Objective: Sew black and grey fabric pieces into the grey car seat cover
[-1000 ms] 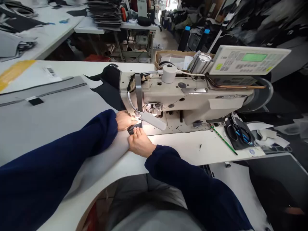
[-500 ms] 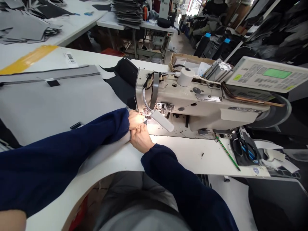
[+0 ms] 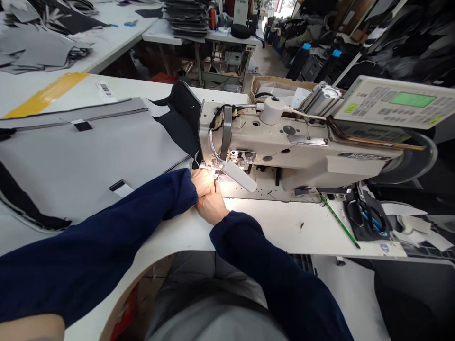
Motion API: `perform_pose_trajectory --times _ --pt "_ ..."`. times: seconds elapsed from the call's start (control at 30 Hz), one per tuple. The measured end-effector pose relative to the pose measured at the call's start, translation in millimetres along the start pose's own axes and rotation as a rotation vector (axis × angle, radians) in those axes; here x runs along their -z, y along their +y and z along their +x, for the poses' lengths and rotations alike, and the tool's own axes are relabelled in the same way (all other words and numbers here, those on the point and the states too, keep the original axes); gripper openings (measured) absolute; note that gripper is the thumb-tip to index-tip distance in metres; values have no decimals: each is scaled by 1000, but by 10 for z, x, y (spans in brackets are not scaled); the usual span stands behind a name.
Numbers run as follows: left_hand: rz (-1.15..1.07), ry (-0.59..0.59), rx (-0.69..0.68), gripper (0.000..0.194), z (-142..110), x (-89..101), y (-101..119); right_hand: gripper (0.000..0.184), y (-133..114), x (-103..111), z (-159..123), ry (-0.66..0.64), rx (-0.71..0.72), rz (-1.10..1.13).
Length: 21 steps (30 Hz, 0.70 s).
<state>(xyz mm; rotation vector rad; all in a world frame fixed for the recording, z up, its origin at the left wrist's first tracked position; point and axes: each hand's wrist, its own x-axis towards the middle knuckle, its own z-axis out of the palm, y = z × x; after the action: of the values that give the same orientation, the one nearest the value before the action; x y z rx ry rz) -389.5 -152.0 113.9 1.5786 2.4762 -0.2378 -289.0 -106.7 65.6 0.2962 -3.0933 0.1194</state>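
Observation:
Both my hands are pressed together at the needle area of a beige industrial sewing machine (image 3: 284, 147). My left hand (image 3: 201, 181) lies at the edge of a large grey fabric sheet (image 3: 78, 156), fingers curled toward the presser foot. Touching it from the right, my right hand (image 3: 212, 204) has its fingers pinched forward at the same spot. What they pinch is hidden between them; only a small dark scrap shows at the fingertips. The machine's white lamp (image 3: 239, 176) lights the spot.
A control panel (image 3: 391, 105) with a green screen sits on the machine's right end. Scissors (image 3: 366, 218) and a green pencil (image 3: 339, 222) lie on the right. Black fabric (image 3: 179, 118) lies behind the machine head. A cardboard box (image 3: 280, 87) stands behind. Other tables carry grey pieces.
My hands have closed together right under the needle, and the small black piece seen between them earlier is now almost hidden. The view has shifted a little.

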Motion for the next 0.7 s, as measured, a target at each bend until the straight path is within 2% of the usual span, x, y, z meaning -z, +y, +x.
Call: perform_pose_trajectory --times 0.13,0.27,0.43,0.57,0.7 --pt "-15 28 41 26 -29 -116 -5 38 -129 -56 -136 122 1 -87" --pt "-19 42 74 29 5 -180 37 32 -152 -6 -152 107 36 -98" --pt "27 23 58 25 -87 -49 67 31 -303 167 -147 122 25 -70" --pt "134 33 88 21 -259 83 -45 35 -544 168 -125 165 29 -210" --pt "150 41 87 27 -363 108 -72 34 -628 139 -84 79 32 -233"
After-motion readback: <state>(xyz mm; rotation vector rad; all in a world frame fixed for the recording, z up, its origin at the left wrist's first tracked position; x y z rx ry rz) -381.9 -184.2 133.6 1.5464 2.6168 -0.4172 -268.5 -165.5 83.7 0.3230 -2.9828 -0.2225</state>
